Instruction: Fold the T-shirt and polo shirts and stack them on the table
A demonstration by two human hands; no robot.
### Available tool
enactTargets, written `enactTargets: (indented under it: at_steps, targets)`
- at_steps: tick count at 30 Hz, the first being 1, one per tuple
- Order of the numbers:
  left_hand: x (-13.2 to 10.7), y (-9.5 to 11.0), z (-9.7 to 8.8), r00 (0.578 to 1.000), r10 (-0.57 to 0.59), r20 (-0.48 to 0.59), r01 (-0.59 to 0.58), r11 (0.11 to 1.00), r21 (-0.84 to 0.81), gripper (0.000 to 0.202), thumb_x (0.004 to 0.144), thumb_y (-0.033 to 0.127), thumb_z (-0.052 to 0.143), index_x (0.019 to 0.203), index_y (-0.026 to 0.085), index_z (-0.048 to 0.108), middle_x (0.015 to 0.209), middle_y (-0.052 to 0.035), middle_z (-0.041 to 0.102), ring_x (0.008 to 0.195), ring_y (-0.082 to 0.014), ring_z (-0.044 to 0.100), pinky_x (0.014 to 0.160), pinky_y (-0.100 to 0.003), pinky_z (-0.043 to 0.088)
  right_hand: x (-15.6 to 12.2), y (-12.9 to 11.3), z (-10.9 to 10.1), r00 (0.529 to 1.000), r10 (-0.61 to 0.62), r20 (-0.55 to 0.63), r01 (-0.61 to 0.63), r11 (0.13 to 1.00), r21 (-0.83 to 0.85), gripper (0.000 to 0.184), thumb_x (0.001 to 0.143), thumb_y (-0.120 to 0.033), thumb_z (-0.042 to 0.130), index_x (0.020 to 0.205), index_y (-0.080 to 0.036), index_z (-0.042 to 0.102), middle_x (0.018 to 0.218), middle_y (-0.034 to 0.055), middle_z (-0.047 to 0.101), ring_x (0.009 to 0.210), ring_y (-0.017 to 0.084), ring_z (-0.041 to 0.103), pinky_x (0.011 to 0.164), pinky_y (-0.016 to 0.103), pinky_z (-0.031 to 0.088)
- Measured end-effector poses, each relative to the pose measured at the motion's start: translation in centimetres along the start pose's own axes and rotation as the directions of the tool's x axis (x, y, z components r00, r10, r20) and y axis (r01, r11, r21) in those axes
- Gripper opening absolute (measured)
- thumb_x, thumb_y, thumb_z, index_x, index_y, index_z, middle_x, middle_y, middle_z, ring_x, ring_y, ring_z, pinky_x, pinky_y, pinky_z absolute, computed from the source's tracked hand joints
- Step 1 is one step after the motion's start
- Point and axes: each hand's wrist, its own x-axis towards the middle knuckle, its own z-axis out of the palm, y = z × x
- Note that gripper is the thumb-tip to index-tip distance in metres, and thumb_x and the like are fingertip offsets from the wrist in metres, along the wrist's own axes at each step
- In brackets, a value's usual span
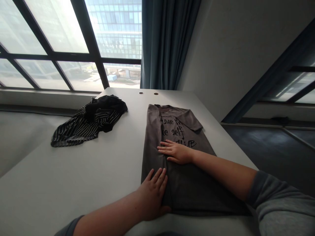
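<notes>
My left grip [154, 193] and right grip [176, 151] lie released, flat on the grey T-shirt [187, 190] under them on the table [73, 183]. Soft, light cloth, I judge; better to pinch its folded edge.

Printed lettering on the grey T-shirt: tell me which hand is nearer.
Right. The right hand lies flat on the T-shirt just below the lettering. The left hand rests farther down, at the shirt's folded edge near the hem.
</notes>
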Motion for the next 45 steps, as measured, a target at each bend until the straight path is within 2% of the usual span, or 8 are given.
enactTargets:
  at_steps: [4,7,12,21,27,31,35,45]
  targets:
    - [0.1,0.1,-1.7,0.995,-0.035,-0.094,0.034,0.999,-0.016,0.070,0.100,0.064,0.052,0.143,0.010,0.063,0.159,-0.0215,0.051,0.146,-0.0380,0.050,0.119,-0.055,0.043,-0.2,-2.0,0.0,0.989,-0.136,-0.056,0.136,0.991,-0.005,0.052,0.106,-0.034,0.050,0.157,-0.022,0.053,0.155,0.0134,0.059,0.148,0.026,0.051,0.129,0.055,0.026]
    - [1.2,-1.8,-2.2,0.960,-0.143,-0.240,0.143,0.990,-0.017,0.040,0.104,0.047,0.052,0.118,0.017,0.074,0.135,-0.0136,0.071,0.126,-0.0301,0.066,0.109,-0.045,0.052,0.5,-1.0,-0.6,0.992,-0.046,-0.118,0.040,0.998,-0.051,0.047,0.108,-0.037,0.047,0.152,-0.023,0.058,0.152,0.0131,0.061,0.145,0.025,0.054,0.128,0.054,0.030]
    - [3.5,-6.1,-0.9,0.876,-0.163,-0.453,0.211,0.976,0.057,0.061,0.104,0.045,0.050,0.155,0.013,0.049,0.168,-0.0179,0.040,0.158,-0.0340,0.034,0.127,-0.053,0.032,3.6,4.6,-2.4,0.968,0.226,-0.112,-0.242,0.956,-0.165,0.055,0.107,-0.041,0.047,0.157,-0.019,0.053,0.166,0.0144,0.044,0.157,0.032,0.035,0.128,0.056,0.027]
    - [4.1,-6.6,1.3,0.886,-0.289,-0.362,0.333,0.941,0.063,0.076,0.105,0.060,0.040,0.165,0.012,0.038,0.174,-0.0163,0.027,0.161,-0.0355,0.024,0.130,-0.055,0.025,9.6,11.1,-1.6,0.783,0.619,-0.054,-0.619,0.770,-0.152,0.069,0.107,-0.053,0.035,0.170,-0.024,0.028,0.176,0.0117,0.022,0.162,0.034,0.021,0.128,0.064,0.018]
    - [3.5,-5.3,2.1,0.879,-0.320,-0.355,0.359,0.932,0.050,0.079,0.104,0.063,0.039,0.164,0.012,0.039,0.173,-0.0194,0.026,0.161,-0.0406,0.024,0.129,-0.059,0.023,9.3,11.9,-0.8,0.725,0.685,-0.075,-0.686,0.707,-0.170,0.068,0.107,-0.049,0.029,0.171,-0.024,0.024,0.177,0.0084,0.019,0.162,0.039,0.016,0.126,0.071,0.016]
    - [3.5,-4.4,2.1,0.903,-0.189,-0.386,0.233,0.970,0.069,0.076,0.105,0.061,0.038,0.164,0.012,0.040,0.174,-0.0180,0.026,0.162,-0.0359,0.022,0.131,-0.053,0.021,11.6,11.5,-1.4,0.790,0.584,-0.188,-0.613,0.758,-0.224,0.068,0.107,-0.047,0.030,0.168,-0.016,0.032,0.175,0.0134,0.024,0.163,0.036,0.016,0.129,0.064,0.015]
    - [3.4,-4.1,2.0,0.940,-0.086,-0.329,0.115,0.991,0.069,0.079,0.106,0.064,0.036,0.165,0.011,0.037,0.174,-0.0166,0.023,0.163,-0.0326,0.019,0.132,-0.050,0.018,15.2,11.6,-1.3,0.828,0.553,-0.095,-0.559,0.801,-0.214,0.077,0.106,-0.056,0.030,0.169,-0.012,0.028,0.175,0.0161,0.023,0.163,0.032,0.020,0.131,0.053,0.020]
    - [2.6,-3.5,1.8,0.967,-0.128,-0.220,0.130,0.991,-0.007,0.087,0.101,0.074,0.038,0.169,0.022,0.029,0.176,-0.0132,0.018,0.163,-0.0381,0.016,0.129,-0.068,0.012,18.4,16.9,-1.6,0.658,0.749,-0.079,-0.752,0.646,-0.133,0.077,0.106,-0.064,0.025,0.171,-0.024,0.022,0.178,0.0108,0.012,0.163,0.034,0.016,0.128,0.066,0.013]
